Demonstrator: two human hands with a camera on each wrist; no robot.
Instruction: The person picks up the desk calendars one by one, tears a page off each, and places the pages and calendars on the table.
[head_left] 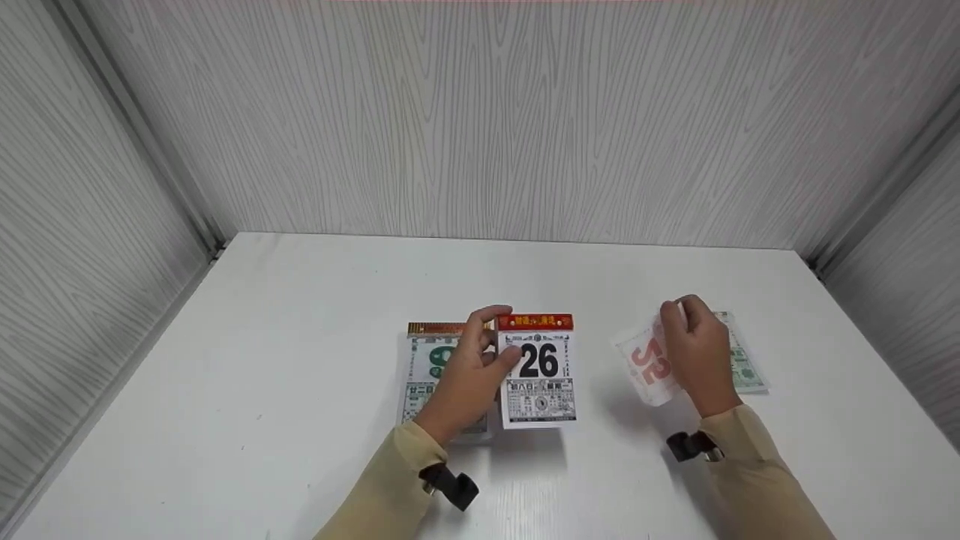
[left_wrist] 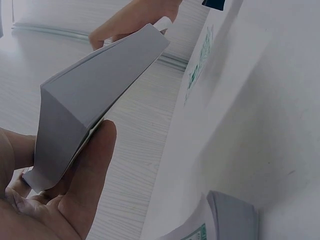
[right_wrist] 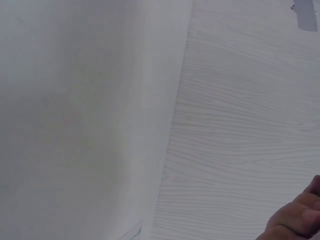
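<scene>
Left hand [head_left: 471, 371] grips a tear-off calendar pad [head_left: 538, 371] showing 26, thumb on its face, holding it tilted up off the white table [head_left: 300, 360], just beside a second calendar pad [head_left: 429, 367] lying flat. Right hand [head_left: 697, 352] pinches a torn calendar page [head_left: 646, 360] printed 25, above loose pages [head_left: 746, 367] on the table.

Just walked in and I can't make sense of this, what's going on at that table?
A person works at a white table with tear-off calendars. Their left hand grips the calendar pad showing 26, beside a second pad. Their right hand holds a loose sheet printed with a red number, over another sheet lying flat.
</scene>
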